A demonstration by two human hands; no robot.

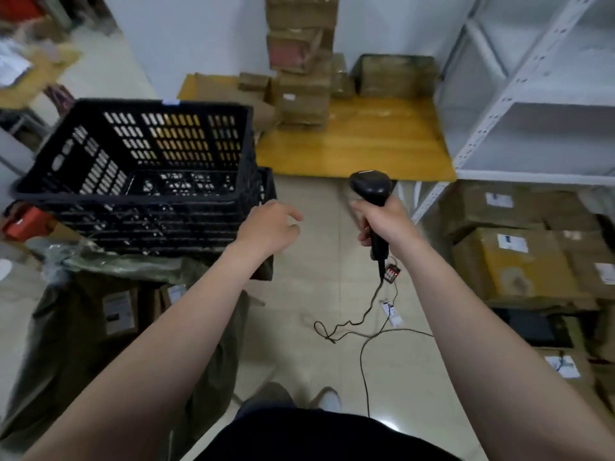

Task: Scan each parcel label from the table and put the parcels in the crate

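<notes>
Parcels are sitting in a leaning stack at the far side of the wooden table, against the wall: brown taped cardboard boxes, a few showing white labels. The black slatted crate, left of the table, is showing only its perforated floor, so the task is looking barely begun, with every parcel left to scan and load. The right hand is gripping the corded scanner, fingers wrapped round its handle. The left hand is hovering beside the crate's near corner, fingers loosely spread, holding nothing.
</notes>
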